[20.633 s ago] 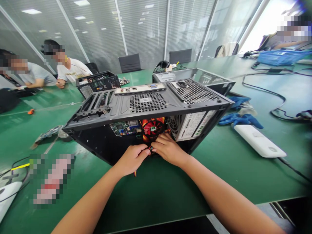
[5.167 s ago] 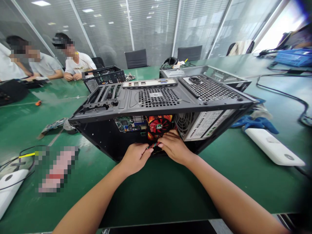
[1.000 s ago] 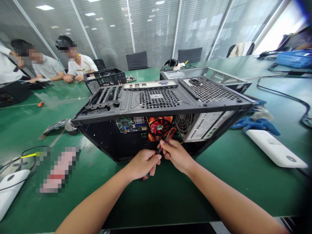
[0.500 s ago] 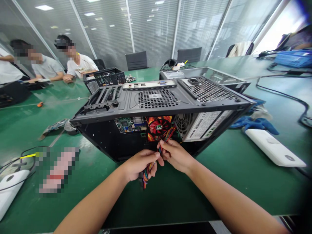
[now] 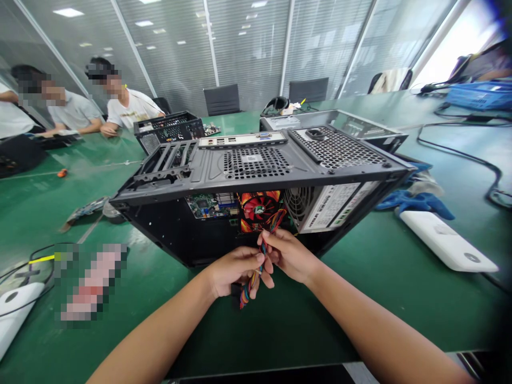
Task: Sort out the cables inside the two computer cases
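Note:
A black computer case stands in front of me, its open side facing me. Inside show part of a motherboard, a red fan with a flame pattern, and a power supply at the right. Both hands are on a bundle of multicoloured cables just outside the opening. My left hand is closed around its lower part, where a dark connector hangs below the fingers. My right hand pinches the bundle higher up, close to the fan. Fingers partly hide the cables.
White power banks lie at both sides. Blue gloves are right of the case. Other open cases stand behind it on the green table. Black cables cross the far right. Co-workers sit at the back left.
My left hand has shifted slightly to the right along the bundle, and its lower end has swung right with more of the dark connector showing. My right hand keeps its pinch. The view has shifted a little.

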A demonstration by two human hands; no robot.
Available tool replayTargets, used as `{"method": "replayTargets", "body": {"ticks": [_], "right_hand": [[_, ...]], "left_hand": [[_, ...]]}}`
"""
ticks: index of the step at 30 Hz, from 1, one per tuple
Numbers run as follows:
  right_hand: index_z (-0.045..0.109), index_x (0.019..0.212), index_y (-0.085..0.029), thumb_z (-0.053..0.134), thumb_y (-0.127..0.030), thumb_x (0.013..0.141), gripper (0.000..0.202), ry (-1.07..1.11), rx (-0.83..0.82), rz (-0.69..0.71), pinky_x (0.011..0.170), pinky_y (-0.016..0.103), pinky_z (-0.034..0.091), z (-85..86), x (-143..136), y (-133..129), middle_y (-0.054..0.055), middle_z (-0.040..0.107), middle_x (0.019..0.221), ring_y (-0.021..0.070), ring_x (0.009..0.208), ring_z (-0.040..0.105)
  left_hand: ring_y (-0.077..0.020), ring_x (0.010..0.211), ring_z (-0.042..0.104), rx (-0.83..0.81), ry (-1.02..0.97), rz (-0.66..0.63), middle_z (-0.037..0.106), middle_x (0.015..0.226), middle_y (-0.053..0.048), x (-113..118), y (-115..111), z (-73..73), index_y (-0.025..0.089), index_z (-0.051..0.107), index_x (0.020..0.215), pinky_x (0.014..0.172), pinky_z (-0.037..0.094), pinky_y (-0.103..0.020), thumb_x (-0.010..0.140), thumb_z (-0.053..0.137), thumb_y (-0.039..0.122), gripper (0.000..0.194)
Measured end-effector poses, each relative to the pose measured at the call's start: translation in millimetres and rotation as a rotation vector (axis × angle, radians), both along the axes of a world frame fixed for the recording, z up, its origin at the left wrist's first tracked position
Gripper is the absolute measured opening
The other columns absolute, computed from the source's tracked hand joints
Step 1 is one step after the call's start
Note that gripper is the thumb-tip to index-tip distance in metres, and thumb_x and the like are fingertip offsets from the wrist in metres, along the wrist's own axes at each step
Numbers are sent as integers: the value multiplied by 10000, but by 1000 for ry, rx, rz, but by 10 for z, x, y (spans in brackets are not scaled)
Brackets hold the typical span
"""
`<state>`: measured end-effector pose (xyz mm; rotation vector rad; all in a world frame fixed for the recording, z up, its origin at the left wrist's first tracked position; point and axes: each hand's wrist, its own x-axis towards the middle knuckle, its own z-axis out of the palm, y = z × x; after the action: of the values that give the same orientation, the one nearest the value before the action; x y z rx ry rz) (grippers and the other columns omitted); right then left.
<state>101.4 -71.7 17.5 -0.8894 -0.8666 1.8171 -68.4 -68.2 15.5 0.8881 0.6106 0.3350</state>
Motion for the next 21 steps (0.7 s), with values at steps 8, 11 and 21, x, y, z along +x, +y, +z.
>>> {"method": "replayTargets", "body": {"ticks": [8,11,21], "right_hand": [[627,729,-136,758,-522,702,408,-50,16,-48,431,218,248,-30,-11,3,-60,443,539,51,437,369],[610,691,-146,759,-548,686,428,-78,39,-70,447,230,291,-17,-33,-9,-63,422,527,69,463,397],[637,744,-132,775,-530,676,426,-10,-21,3,441,215,164,-63,13,28,-72,409,505,36,422,300]], "left_hand": [[-123,395,590,164,276,41,668,632,-37,68,-43,94,125,573,807,339,393,-176,716,703,581,482],[-107,431,593,449,469,122,658,620,-28,115,-107,150,128,593,768,392,406,-173,804,631,473,349],[-98,349,556,78,205,-3,659,606,-18,31,0,33,132,569,805,283,274,-154,662,694,682,582]]}}
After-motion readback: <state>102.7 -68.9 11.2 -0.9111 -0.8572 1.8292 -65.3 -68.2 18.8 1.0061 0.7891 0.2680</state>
